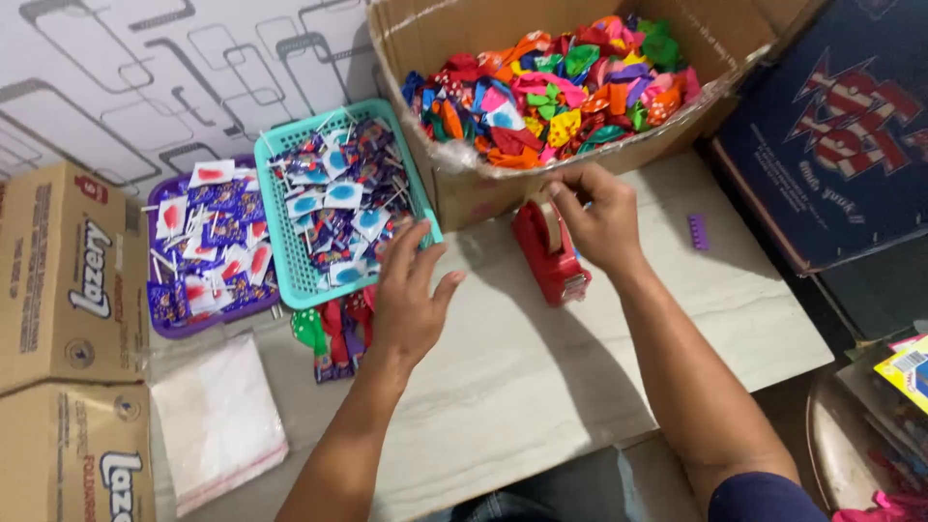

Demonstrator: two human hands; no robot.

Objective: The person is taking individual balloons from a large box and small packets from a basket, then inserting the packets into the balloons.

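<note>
- Landmark: the red tape dispenser [551, 253], standing on the pale tabletop [541, 377]; every place below is given from it.
- Nearest to me, left of the dispenser: my left hand [411, 295], palm down, its grip spread apart and clamped on nothing. The fingertips touch the near corner of the teal basket [290, 261], which holds wrapped lollipops [343, 198].
- Just below that hand, lower left of the dispenser: a small heap of loose balloons [333, 338] on the tabletop.
- At the dispenser itself: my right hand [599, 217] comes over its top, the grip pinched together at the roll. I cannot tell whether a tape end is held between the fingers.
- Step in hand, as I judge it: drawing tape, while the left hand waits at the basket.
- The next move calls for a firm pull along the cutter and a steady dispenser.
- Far left of the dispenser: a purple tray [208, 314] of more lollipops, and a clear plastic bag [217, 420] nearer me.
- Behind the dispenser: an open cardboard box [464, 184] heaped with coloured balloons [556, 92].
- Right of the dispenser: a small purple block [698, 231].
</note>
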